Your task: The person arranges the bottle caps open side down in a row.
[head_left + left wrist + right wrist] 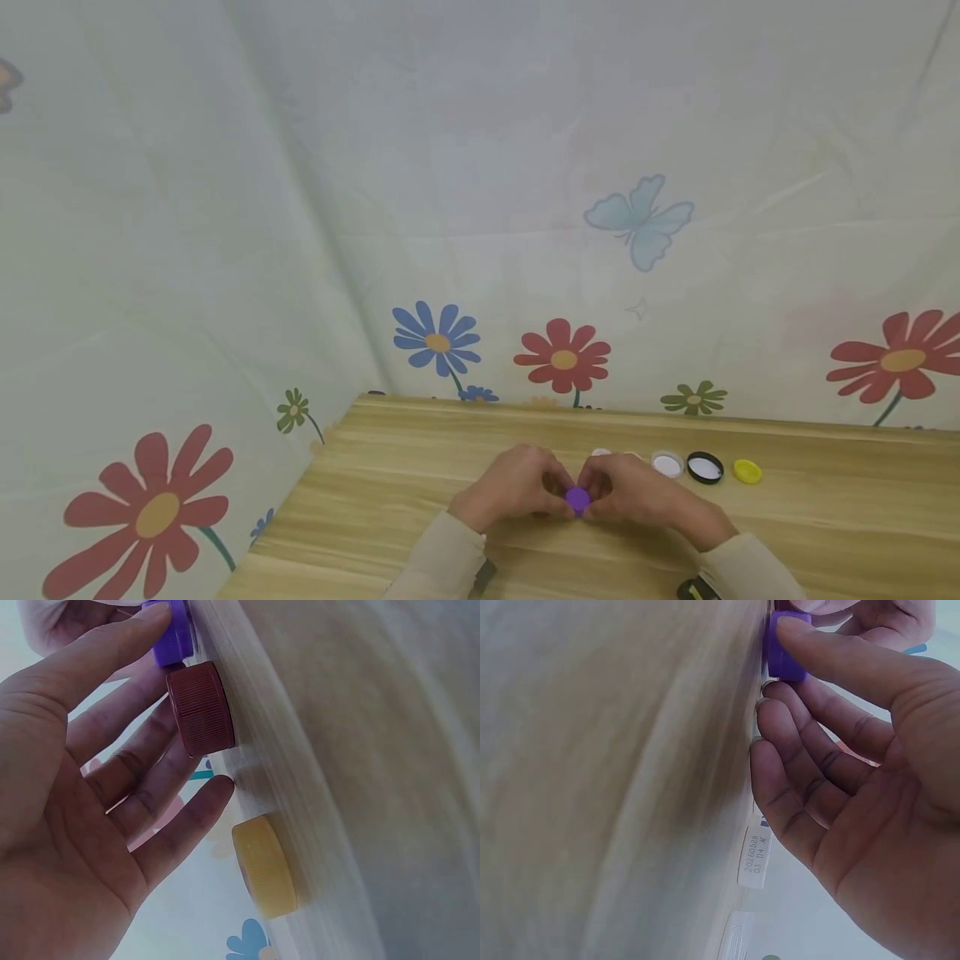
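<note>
Between both hands is a purple bottle cap (577, 499), resting on the wooden table. My left hand (521, 483) pinches one side of it; in the left wrist view the thumb lies on the purple cap (174, 634). From the other side my right hand (630, 490) pinches the same cap (786, 652) with thumb and index finger. A ribbed maroon cap (201, 709) stands close by the left fingers, and a yellowish cap (265, 868) sits farther along. Near the right little finger is a white cap (754, 856) with printed characters.
Right of the hands, in a row, lie a clear-rimmed lid (667, 464), a black-rimmed lid (705, 467) and a bright yellow cap (747, 472). A white cap (602, 452) is partly hidden behind the right hand. Flower-printed cloth (487, 208) hangs behind the wooden table (840, 517).
</note>
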### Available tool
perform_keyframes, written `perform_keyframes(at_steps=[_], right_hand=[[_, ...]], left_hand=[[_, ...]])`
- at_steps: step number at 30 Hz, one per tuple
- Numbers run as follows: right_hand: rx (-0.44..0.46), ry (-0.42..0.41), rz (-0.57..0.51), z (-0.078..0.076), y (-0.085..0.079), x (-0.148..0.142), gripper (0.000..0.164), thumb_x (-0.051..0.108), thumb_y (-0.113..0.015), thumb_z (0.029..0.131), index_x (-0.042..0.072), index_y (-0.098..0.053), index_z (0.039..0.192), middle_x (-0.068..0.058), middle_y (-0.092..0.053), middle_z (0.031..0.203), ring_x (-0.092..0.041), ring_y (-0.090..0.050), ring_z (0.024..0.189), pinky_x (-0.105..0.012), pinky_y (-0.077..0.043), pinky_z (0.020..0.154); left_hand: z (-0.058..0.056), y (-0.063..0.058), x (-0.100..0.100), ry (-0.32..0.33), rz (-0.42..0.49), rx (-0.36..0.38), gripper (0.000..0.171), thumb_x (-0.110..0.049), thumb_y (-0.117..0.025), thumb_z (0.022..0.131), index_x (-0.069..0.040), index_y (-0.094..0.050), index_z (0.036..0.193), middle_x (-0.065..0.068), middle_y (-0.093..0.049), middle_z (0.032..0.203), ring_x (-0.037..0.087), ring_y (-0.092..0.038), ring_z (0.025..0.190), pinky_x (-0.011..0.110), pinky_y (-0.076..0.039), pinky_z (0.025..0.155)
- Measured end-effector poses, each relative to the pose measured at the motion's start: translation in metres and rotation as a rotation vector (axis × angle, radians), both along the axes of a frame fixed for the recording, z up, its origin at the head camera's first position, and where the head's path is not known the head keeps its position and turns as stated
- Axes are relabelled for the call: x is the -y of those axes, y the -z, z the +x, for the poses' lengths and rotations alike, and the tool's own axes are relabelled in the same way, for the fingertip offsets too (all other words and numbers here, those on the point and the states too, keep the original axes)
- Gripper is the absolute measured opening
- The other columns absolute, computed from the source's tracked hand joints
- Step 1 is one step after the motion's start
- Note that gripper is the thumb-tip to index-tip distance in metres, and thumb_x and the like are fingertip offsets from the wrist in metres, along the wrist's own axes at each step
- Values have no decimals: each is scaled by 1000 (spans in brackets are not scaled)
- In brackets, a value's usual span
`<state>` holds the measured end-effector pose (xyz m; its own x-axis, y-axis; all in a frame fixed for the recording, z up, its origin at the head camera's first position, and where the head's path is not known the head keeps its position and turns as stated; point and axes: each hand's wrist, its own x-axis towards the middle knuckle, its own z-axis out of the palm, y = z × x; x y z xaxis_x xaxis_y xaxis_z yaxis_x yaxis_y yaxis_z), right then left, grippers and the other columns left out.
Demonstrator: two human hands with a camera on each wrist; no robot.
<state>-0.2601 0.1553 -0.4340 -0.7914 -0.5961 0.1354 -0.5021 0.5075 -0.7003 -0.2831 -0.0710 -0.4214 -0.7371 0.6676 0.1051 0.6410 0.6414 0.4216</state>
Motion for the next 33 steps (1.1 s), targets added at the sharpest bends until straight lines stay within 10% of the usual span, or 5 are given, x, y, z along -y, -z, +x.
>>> perform_keyframes(at_steps=[33], right_hand=[[7,-9,28,0,-1,-1,26,13,-91,82,15,-71,99,9,-66,86,-6,-58,79,-27,-51,73]], left_hand=[[3,-3,0,-9,-10,36,24,-30,-96,80,-18,-86,100,-16,-67,87,1,-58,82,17,-48,76]])
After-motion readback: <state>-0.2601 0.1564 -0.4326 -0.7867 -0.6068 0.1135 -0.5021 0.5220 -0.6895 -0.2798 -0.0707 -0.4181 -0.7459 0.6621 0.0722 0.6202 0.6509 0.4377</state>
